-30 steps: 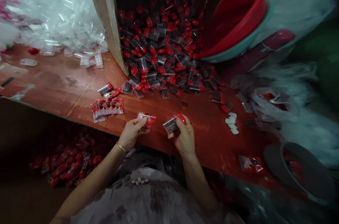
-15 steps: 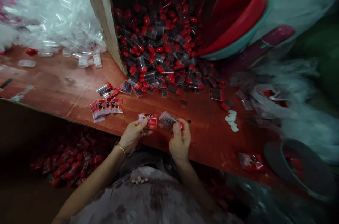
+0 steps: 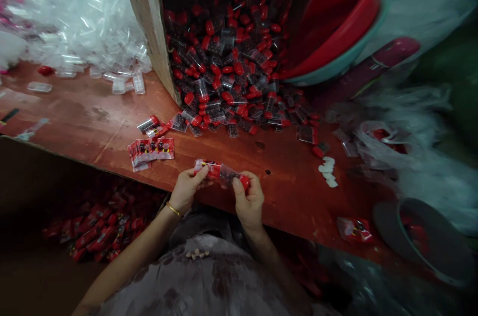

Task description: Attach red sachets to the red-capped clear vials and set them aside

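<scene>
At the bottom of the frame, the person's lap sits close to the front edge of the red bench (image 3: 93, 121). Just above it, near the middle, the two hands meet. The left hand (image 3: 186, 189) pinches a small red packet (image 3: 207, 168) between thumb and fingers, closed tight on one end so the packet stays steady. The right hand (image 3: 248, 199) holds a clear little tube with a red cap (image 3: 233, 176), its fingers wrapped snug around the cap end. The tube's other end points at the packet and touches it, as if the two are being lined up to fit together.

To the left of the hands, a small stack of red packets (image 3: 151, 150) lies flat on the bench, close by so it is easy to reach. Low on the left, under the bench edge, a heap of red things (image 3: 97, 229) lies in the dark; I cannot tell just what they are. At the right, some small white pieces (image 3: 327, 171) sit in a bunch, and one more red packet (image 3: 354, 229) lies alone lower down.

Farther up, a cardboard box (image 3: 149, 22) lies on its side, so its red-capped tubes (image 3: 227, 72) spill out toward the hands. At the upper left is a pile of clear empty tubes (image 3: 85, 22). At the upper right a red bowl (image 3: 336, 17) leans tilted.
</scene>
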A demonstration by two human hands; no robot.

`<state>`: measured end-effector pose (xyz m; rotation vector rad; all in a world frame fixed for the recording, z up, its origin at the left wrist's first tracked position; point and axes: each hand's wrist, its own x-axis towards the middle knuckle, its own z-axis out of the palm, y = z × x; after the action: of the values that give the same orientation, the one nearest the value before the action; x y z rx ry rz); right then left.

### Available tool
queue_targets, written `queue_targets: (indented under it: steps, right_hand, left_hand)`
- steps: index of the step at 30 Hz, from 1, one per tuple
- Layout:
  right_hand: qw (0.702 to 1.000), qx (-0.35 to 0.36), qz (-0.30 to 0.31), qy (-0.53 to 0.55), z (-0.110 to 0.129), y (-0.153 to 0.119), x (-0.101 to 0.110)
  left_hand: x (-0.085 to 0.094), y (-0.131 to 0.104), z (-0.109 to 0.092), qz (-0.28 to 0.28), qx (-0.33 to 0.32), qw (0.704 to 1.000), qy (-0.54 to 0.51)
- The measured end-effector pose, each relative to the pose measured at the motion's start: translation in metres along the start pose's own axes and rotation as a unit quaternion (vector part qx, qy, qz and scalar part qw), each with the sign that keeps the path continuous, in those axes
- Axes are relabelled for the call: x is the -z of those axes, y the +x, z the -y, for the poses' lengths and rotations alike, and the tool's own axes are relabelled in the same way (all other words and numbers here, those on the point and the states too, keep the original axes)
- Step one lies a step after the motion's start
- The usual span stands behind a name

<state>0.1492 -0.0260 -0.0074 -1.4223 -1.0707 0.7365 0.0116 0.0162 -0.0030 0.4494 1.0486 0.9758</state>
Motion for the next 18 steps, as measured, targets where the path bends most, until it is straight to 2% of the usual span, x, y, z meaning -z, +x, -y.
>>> queue_targets:
  steps: [6,9,12,18]
  right_hand:
    - [0.999,-0.043,0.026,-0.007,-0.009,0.001,0.004]
    - [0.999,-0.026,0.016,-0.013,-0.014,-0.002,0.004]
    - [0.999,-0.015,0.032,-0.006,-0.015,-0.006,0.003]
    - [0.995,-0.067,0.07,0.014,-0.007,-0.002,0.002]
  left_hand:
    - [-0.004,-0.003,0.004,-0.047,-0.051,0.998,0.007]
    - [-0.007,-0.004,0.008,-0.067,-0.042,0.996,-0.029]
    - [-0.008,-0.005,0.013,-0.099,-0.027,0.993,-0.052]
    - [-0.013,-0.007,0.02,-0.116,-0.044,0.991,-0.048]
